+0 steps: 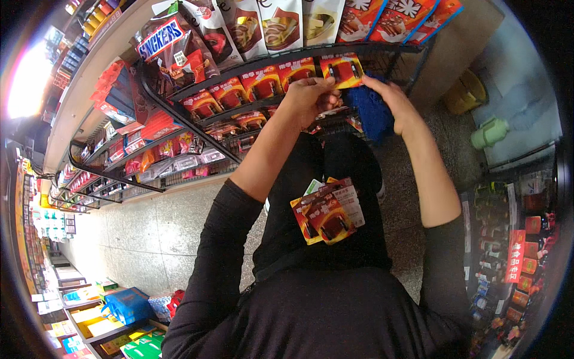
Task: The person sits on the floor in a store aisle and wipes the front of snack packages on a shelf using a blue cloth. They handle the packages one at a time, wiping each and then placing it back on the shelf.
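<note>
My left hand pinches the lower left part of a carded battery pack, red and yellow with dark cells behind its clear blister. At the pack's lower right corner is a fingertip of my right hand. A blue cloth hangs against that hand's palm side and seems held by it; the fingers behind are hidden. Similar battery packs stand in a row on the black wire rack to the left. More carded packs lie overlapping on my lap.
Above the row stand snack pouches, a Snickers bag and orange bags. Lower rack tiers with packaged goods run left. At right are a yellow bin, a green bottle and bottled goods. A blue bag sits lower left.
</note>
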Demonstrator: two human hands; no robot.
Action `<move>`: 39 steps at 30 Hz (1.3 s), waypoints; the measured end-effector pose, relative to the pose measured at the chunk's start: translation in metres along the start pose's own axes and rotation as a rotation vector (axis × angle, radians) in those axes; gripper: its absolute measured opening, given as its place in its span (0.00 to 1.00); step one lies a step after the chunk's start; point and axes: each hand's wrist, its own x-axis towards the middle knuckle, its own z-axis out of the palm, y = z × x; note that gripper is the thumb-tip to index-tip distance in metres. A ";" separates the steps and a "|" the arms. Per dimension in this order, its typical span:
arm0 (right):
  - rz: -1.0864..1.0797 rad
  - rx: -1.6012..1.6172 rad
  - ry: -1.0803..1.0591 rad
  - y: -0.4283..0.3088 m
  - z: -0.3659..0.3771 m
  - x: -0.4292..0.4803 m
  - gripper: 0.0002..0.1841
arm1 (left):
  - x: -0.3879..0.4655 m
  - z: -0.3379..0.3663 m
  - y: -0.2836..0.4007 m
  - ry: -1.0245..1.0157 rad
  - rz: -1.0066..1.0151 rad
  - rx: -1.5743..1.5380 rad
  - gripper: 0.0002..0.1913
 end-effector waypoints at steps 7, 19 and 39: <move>-0.312 -0.794 -0.085 -0.039 0.001 0.069 0.29 | 0.032 0.000 0.003 0.175 0.130 0.185 0.09; -0.387 -0.975 0.140 -0.029 0.013 0.092 0.30 | 0.014 0.018 -0.013 0.590 0.436 1.205 0.19; -0.311 -0.821 0.111 -0.023 -0.022 0.014 0.29 | 0.014 0.030 -0.010 0.243 0.347 1.877 0.24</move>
